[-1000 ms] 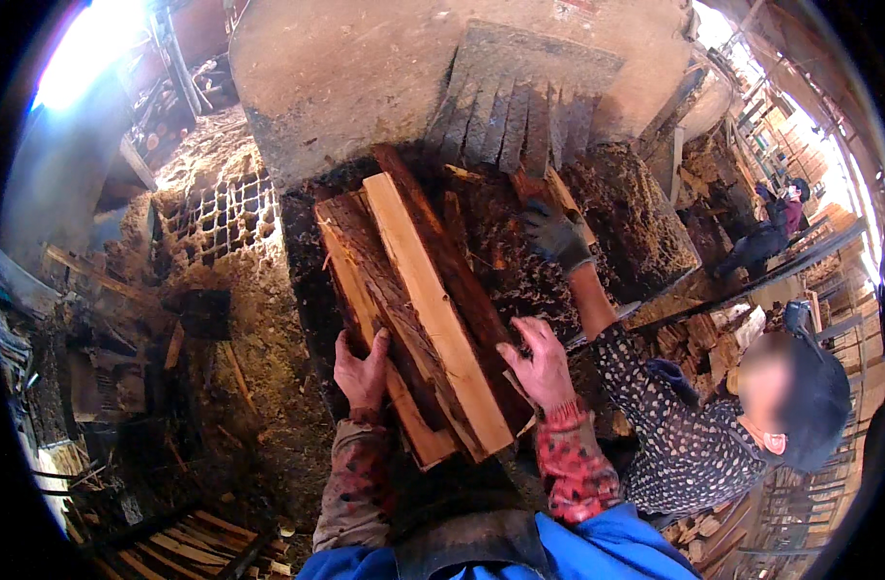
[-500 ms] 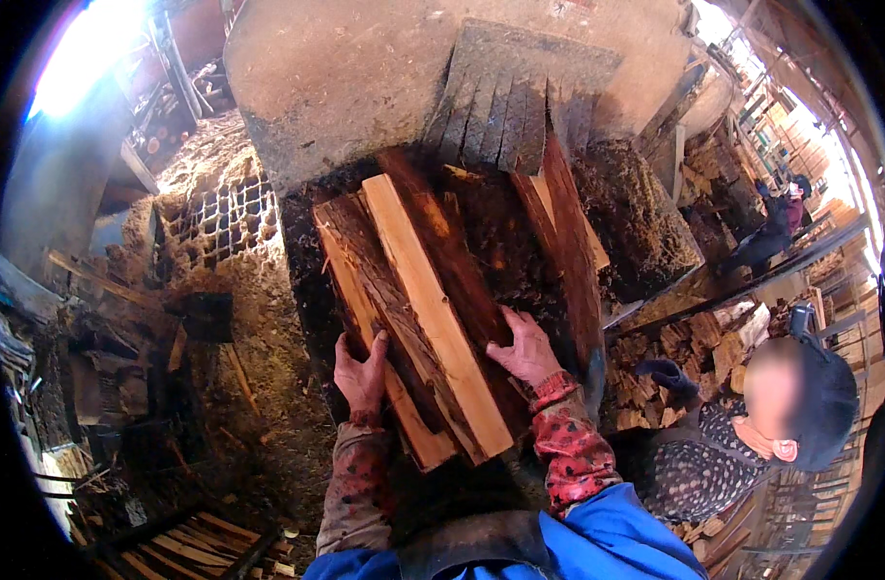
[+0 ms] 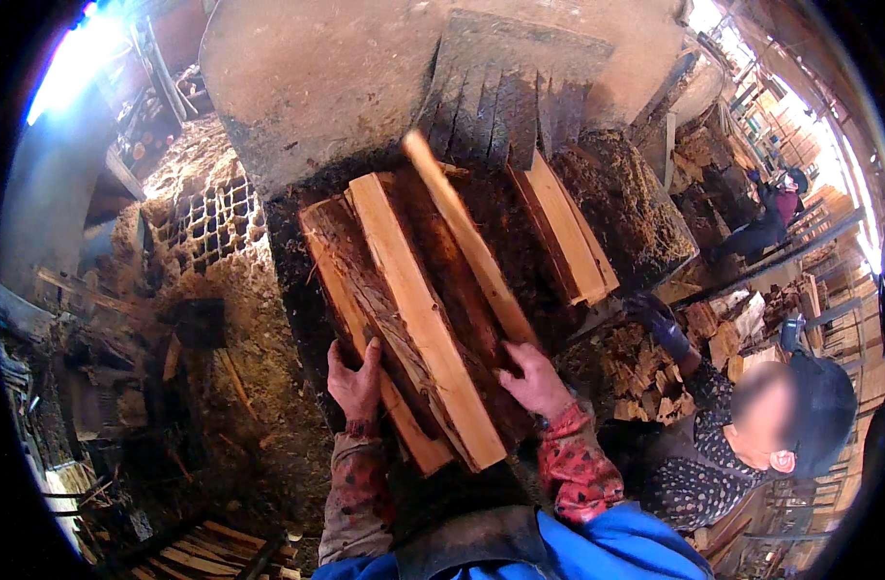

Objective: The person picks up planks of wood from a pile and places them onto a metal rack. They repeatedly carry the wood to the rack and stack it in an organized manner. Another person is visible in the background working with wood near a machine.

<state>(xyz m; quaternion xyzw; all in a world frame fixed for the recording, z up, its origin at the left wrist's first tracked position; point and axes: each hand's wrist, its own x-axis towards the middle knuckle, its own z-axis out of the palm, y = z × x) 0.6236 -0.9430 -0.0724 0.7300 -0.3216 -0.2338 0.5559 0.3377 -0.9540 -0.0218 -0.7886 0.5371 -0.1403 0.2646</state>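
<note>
My left hand [image 3: 355, 382] rests against the outer edge of a bark-sided plank [image 3: 338, 275], its thumb and fingers apart. Beside that plank lies a pale sawn plank [image 3: 428, 319], lengthwise toward me. My right hand [image 3: 539, 385] is closed at the near end of a narrow pale wood strip [image 3: 471, 246], which slants away from me, its far end blurred. Between the sawn plank and the strip shows a dark reddish slab [image 3: 437, 232]. Farther right lie short pale boards [image 3: 568, 237] with a dark bark edge. All lie on a dark, debris-covered work surface [image 3: 297, 227].
A co-worker in a dark cap [image 3: 824, 416] stands close on the right, a gloved hand [image 3: 660, 327] reaching toward the surface. Behind the wood stands a slitted rubber flap [image 3: 520, 58]. Split wood [image 3: 645, 377] is piled at right. A metal grid [image 3: 210, 222] lies at left.
The narrow pale strip now shows at my right hand. At right, the long dark bark slab no longer shows; pale board faces do. The co-worker's gloved hand has moved farther from me.
</note>
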